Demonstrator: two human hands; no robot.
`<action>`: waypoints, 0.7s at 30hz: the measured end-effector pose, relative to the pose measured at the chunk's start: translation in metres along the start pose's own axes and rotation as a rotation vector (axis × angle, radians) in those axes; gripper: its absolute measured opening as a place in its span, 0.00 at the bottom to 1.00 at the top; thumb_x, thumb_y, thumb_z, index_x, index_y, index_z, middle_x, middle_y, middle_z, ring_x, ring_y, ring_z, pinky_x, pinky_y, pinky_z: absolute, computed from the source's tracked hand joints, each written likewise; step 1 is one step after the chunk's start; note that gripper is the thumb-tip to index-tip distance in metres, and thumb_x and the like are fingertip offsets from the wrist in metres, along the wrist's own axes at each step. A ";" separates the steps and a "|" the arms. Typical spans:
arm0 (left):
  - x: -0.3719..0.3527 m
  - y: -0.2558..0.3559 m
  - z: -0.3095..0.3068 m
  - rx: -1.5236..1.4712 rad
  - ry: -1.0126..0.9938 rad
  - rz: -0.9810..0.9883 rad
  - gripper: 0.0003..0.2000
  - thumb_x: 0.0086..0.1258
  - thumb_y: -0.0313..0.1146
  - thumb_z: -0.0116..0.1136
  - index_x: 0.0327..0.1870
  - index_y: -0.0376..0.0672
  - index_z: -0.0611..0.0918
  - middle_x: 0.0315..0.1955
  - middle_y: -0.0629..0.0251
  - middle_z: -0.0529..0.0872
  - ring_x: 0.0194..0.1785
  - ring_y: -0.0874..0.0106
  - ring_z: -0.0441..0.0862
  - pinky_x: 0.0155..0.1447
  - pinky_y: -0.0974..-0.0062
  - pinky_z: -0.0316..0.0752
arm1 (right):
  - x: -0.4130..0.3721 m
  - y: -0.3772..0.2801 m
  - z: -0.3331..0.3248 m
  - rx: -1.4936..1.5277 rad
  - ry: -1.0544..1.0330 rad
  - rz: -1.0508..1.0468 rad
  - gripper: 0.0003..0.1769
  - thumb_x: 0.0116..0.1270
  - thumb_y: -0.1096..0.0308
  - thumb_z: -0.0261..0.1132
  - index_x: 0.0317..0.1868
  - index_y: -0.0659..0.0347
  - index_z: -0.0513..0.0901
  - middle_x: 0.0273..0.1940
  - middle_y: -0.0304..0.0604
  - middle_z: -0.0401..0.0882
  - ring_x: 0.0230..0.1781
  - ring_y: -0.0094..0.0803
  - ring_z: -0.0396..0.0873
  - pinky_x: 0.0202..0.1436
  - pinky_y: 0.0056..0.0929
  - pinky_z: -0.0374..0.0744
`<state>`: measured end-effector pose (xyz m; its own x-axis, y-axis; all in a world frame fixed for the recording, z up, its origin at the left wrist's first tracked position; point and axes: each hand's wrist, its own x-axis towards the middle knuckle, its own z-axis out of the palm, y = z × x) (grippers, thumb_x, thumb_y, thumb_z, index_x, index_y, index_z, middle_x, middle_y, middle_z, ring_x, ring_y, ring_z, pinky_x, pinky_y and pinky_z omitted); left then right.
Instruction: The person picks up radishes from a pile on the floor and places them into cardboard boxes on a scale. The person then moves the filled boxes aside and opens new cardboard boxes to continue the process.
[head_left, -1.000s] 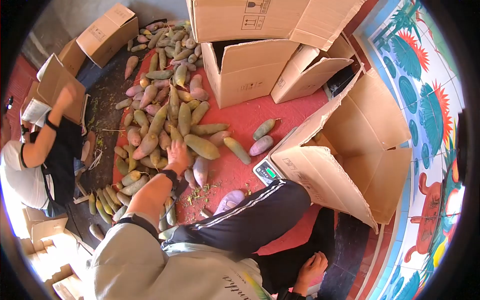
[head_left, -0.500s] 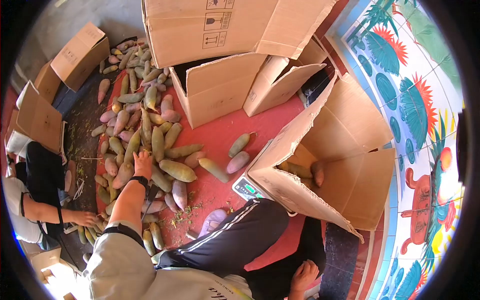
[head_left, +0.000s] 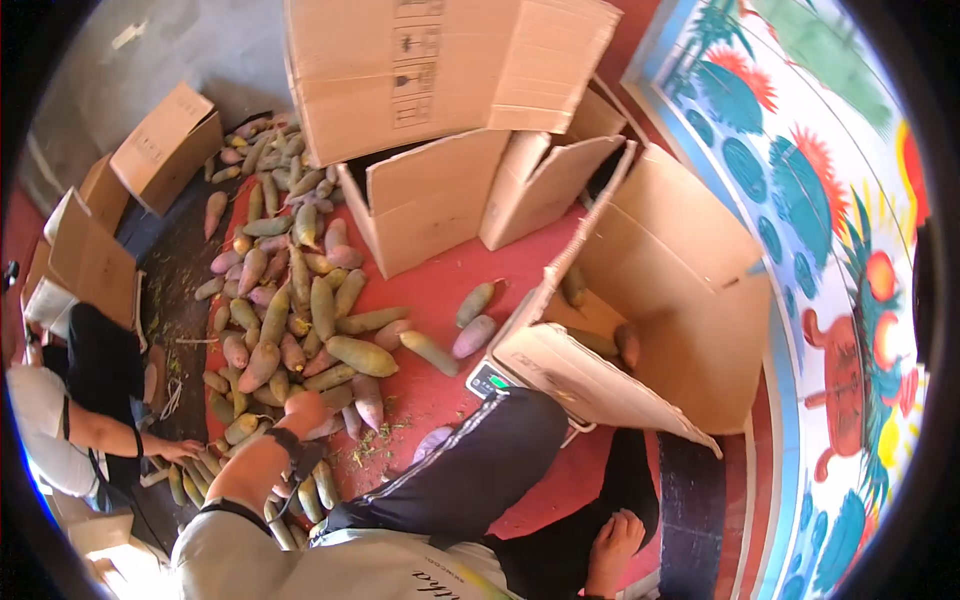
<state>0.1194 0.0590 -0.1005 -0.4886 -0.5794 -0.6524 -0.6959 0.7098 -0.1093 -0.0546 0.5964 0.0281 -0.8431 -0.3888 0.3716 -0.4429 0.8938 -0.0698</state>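
Observation:
My left hand (head_left: pixel 305 408) reaches low over the pile of green and pink radishes (head_left: pixel 300 265) on the red mat, its wrist wearing a dark band. Its fingers are hidden, so what it touches cannot be made out. On my thigh at the lower right rests my right hand (head_left: pixel 617 540), fingers curled, with nothing visible in it. An open carton (head_left: pixel 700 300) on a scale (head_left: pixel 490 380) holds a few radishes. Between the pile and the scale lie a green radish (head_left: pixel 474 303) and a pink one (head_left: pixel 474 336).
Several cardboard boxes (head_left: pixel 435 205) stand behind the mat, and more (head_left: pixel 165 145) at the far left. A co-worker's hand (head_left: pixel 180 449) is at the pile's left edge. A painted tile wall (head_left: pixel 800 260) borders the right side.
My left hand has moved down and toward me over the pile, and its fingers have gone out of sight. The view has shifted slightly. My right hand stays on the thigh.

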 end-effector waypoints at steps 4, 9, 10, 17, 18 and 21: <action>-0.007 -0.025 -0.017 -0.278 0.046 0.103 0.25 0.57 0.53 0.58 0.41 0.36 0.81 0.39 0.47 0.83 0.46 0.53 0.80 0.47 0.61 0.75 | 0.000 -0.002 -0.002 0.043 0.034 0.021 0.07 0.54 0.76 0.60 0.35 0.62 0.76 0.40 0.47 0.76 0.41 0.45 0.74 0.45 0.41 0.71; -0.079 0.029 -0.124 -0.703 0.881 0.279 0.20 0.62 0.44 0.56 0.35 0.31 0.76 0.30 0.40 0.79 0.38 0.45 0.76 0.43 0.56 0.70 | 0.000 -0.003 -0.006 0.089 0.091 0.021 0.07 0.53 0.76 0.61 0.35 0.62 0.77 0.41 0.46 0.76 0.42 0.44 0.74 0.46 0.39 0.71; -0.098 0.045 -0.149 -0.728 0.988 0.327 0.18 0.62 0.43 0.56 0.34 0.31 0.76 0.29 0.42 0.79 0.36 0.46 0.76 0.42 0.57 0.69 | 0.000 -0.004 -0.008 0.083 0.089 0.049 0.07 0.53 0.76 0.61 0.35 0.62 0.77 0.41 0.46 0.76 0.42 0.44 0.74 0.46 0.39 0.71; -0.175 0.141 -0.267 -0.862 0.998 0.811 0.18 0.63 0.41 0.57 0.42 0.31 0.75 0.30 0.46 0.80 0.35 0.55 0.77 0.43 0.65 0.71 | -0.004 -0.004 -0.009 0.129 0.194 0.057 0.07 0.53 0.77 0.61 0.34 0.63 0.77 0.39 0.46 0.76 0.40 0.42 0.74 0.45 0.38 0.71; -0.179 0.155 -0.278 -0.847 0.982 0.855 0.18 0.63 0.41 0.57 0.42 0.31 0.75 0.31 0.46 0.80 0.35 0.55 0.77 0.43 0.65 0.71 | -0.005 -0.003 -0.009 0.133 0.213 0.053 0.07 0.52 0.77 0.61 0.34 0.63 0.77 0.39 0.45 0.76 0.40 0.42 0.74 0.45 0.38 0.72; -0.181 0.195 -0.305 -0.742 1.077 0.941 0.17 0.66 0.39 0.55 0.46 0.32 0.76 0.31 0.50 0.81 0.35 0.63 0.78 0.42 0.70 0.72 | -0.008 0.000 -0.006 0.145 0.228 0.056 0.07 0.53 0.76 0.62 0.35 0.63 0.77 0.40 0.45 0.76 0.41 0.42 0.75 0.46 0.37 0.72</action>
<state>-0.0885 0.1804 0.2249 -0.7700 -0.2975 0.5645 0.1174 0.8035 0.5836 -0.0458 0.6013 0.0306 -0.7841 -0.2649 0.5613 -0.4507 0.8648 -0.2213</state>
